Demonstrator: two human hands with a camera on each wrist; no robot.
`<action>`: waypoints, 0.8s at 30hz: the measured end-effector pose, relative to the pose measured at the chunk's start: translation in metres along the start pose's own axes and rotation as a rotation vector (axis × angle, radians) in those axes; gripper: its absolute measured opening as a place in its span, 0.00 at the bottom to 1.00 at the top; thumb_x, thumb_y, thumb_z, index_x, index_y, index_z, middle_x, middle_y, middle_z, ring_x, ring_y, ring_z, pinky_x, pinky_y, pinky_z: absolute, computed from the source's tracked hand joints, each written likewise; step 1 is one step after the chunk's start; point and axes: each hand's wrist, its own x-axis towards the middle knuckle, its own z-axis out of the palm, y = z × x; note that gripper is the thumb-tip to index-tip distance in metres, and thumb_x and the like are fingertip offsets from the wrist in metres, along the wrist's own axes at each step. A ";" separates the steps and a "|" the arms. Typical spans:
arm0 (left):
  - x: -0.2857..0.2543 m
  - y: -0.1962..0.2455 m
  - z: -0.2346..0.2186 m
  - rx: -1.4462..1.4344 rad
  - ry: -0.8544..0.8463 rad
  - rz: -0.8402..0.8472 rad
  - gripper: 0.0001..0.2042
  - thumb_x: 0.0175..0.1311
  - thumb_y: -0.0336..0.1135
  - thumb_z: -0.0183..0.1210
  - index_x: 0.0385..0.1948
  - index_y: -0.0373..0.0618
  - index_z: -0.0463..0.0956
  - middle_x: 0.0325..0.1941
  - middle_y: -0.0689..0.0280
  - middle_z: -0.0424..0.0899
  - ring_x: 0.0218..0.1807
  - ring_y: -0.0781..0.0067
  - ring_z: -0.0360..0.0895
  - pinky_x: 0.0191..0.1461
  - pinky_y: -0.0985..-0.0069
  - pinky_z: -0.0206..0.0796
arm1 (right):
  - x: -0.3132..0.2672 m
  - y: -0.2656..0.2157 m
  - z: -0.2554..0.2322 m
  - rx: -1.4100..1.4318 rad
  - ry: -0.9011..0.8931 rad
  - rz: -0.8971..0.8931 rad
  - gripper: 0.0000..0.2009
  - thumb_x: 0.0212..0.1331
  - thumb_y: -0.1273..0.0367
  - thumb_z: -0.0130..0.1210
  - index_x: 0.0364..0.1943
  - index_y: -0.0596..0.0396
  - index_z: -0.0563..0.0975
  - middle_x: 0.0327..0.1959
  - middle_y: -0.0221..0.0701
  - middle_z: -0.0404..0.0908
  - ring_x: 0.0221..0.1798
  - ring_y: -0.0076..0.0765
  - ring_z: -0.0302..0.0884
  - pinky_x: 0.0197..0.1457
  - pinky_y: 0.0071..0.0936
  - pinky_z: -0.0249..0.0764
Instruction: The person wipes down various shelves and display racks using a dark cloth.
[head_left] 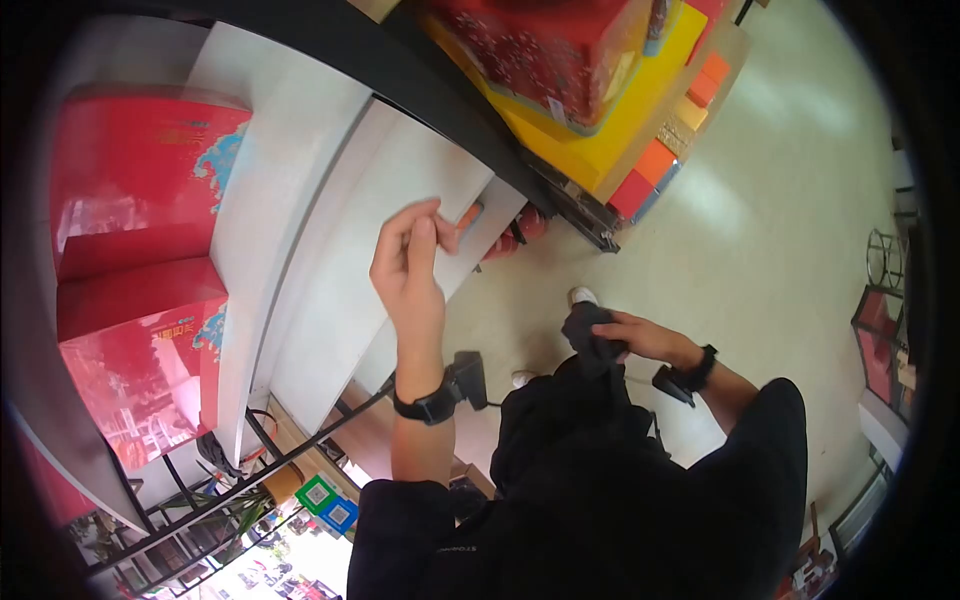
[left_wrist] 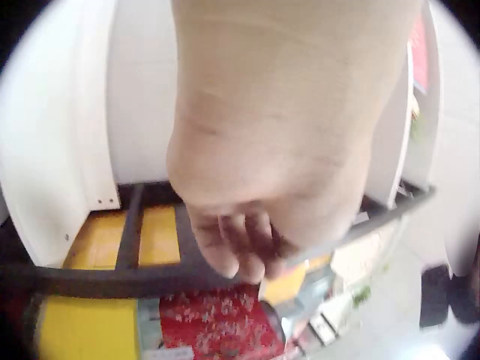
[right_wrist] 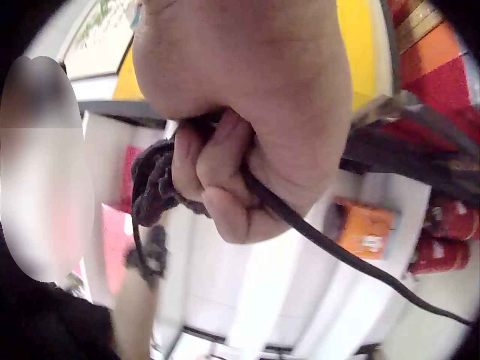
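In the head view my left hand (head_left: 410,260) is raised in front of the white shelves, its fingers loosely bent, with nothing visible in it. The left wrist view shows the same hand (left_wrist: 262,172) with bent fingertips. My right hand (head_left: 645,337) grips a dark crumpled cloth (head_left: 590,330) close to the black clothing. From the right wrist, the fingers of this hand (right_wrist: 247,127) curl round the dark cloth (right_wrist: 154,184) and a thin black cord (right_wrist: 337,255) that runs out to the lower right. The part inside the palm is hidden.
Red boxes (head_left: 150,180) stand on a white shelf (head_left: 290,130) at the left. A red patterned box (head_left: 560,60) sits on a yellow surface (head_left: 570,150) at the top. An orange packet (right_wrist: 367,229) lies on a shelf, near red items (right_wrist: 442,255). Pale floor (head_left: 750,240) extends right.
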 end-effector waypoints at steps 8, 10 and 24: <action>-0.053 0.008 -0.066 -0.050 0.257 -0.207 0.09 0.69 0.31 0.50 0.42 0.35 0.74 0.27 0.65 0.74 0.29 0.78 0.69 0.35 0.81 0.61 | 0.001 -0.085 0.123 0.104 -0.320 -0.186 0.19 0.69 0.61 0.44 0.58 0.56 0.60 0.43 0.33 0.76 0.41 0.29 0.78 0.43 0.30 0.80; -0.078 0.013 -0.074 -0.007 0.298 -0.216 0.09 0.67 0.30 0.51 0.43 0.35 0.74 0.27 0.66 0.73 0.28 0.80 0.68 0.33 0.82 0.61 | 0.024 -0.055 0.134 0.183 -0.211 -0.121 0.19 0.69 0.61 0.44 0.57 0.56 0.60 0.44 0.33 0.75 0.42 0.29 0.77 0.44 0.31 0.81; -0.137 -0.006 -0.029 0.285 0.247 -0.048 0.26 0.55 0.37 0.64 0.55 0.39 0.69 0.56 0.52 0.69 0.55 0.53 0.72 0.57 0.66 0.65 | 0.039 -0.058 0.142 -0.784 0.268 -0.832 0.25 0.55 0.78 0.56 0.55 0.63 0.57 0.49 0.49 0.75 0.54 0.44 0.77 0.51 0.33 0.74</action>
